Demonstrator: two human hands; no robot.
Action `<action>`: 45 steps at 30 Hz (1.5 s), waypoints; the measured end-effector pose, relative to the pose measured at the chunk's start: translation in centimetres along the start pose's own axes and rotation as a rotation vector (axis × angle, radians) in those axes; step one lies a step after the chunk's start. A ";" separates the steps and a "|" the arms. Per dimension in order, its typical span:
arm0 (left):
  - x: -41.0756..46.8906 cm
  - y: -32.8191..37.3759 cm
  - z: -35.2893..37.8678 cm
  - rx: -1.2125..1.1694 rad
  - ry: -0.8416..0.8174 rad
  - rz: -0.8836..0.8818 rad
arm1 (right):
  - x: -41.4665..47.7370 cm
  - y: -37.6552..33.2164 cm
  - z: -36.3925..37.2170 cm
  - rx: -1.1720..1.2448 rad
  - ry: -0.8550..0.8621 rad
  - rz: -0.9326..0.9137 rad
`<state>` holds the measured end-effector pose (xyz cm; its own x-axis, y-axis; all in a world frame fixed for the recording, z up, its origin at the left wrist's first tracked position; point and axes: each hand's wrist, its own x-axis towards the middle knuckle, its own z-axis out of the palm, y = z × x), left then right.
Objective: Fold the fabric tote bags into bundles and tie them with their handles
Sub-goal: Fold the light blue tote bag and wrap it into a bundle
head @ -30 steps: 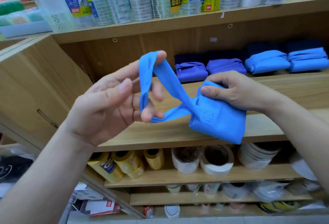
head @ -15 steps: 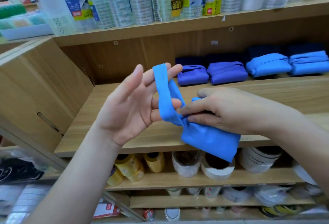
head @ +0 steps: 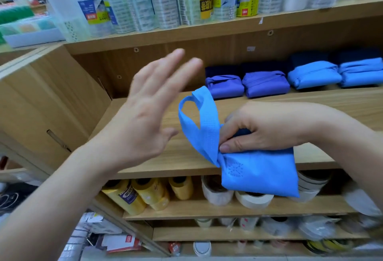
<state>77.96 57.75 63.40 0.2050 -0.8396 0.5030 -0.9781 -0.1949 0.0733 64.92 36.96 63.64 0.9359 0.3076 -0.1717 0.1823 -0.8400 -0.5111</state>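
A folded light blue tote bag (head: pixel 263 174) hangs in front of the wooden shelf (head: pixel 186 155). My right hand (head: pixel 263 130) pinches it at the top where its handle loop (head: pixel 199 124) comes out; the loop stands up free to the left. My left hand (head: pixel 149 111) is beside the loop with straight, spread fingers and holds nothing. Several tied bundles lie at the back of the shelf: two purple bundles (head: pixel 246 85) and two light blue bundles (head: pixel 335 73).
Packaged rolls (head: pixel 186 1) line the shelf above. Yellow tape rolls (head: pixel 145 194) and white tape rolls (head: pixel 252 198) sit on the shelf below. A wooden side panel (head: pixel 41 103) stands at the left. Dark blue fabric lies behind the bundles.
My left hand has let the handle loop slip off its fingers and moved away to the left. My right hand keeps its pinch on the bag, which has dropped slightly.
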 end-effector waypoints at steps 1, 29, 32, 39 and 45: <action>0.7 0.5 0.1 0.079 -0.017 0.133 | 0.1 -0.2 -0.1 0.015 -0.030 -0.018; 2.1 -0.4 -0.5 -1.894 -0.428 -0.092 | -1.5 -0.1 1.5 -0.268 0.725 0.013; 2.2 0.6 0.5 -1.970 -0.429 -0.078 | -1.1 0.1 2.2 -0.483 0.694 -0.015; 1.8 1.3 2.0 -1.951 -0.296 -0.195 | -0.8 1.1 2.8 -0.534 0.720 -0.071; 1.4 1.6 3.5 -1.955 -0.079 -0.493 | -0.9 2.4 3.1 -0.369 0.835 -0.137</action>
<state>76.77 54.47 61.28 0.3632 -0.9233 0.1247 0.4453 0.2896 0.8473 63.60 36.01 59.95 0.7862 0.1133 0.6075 0.2582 -0.9534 -0.1564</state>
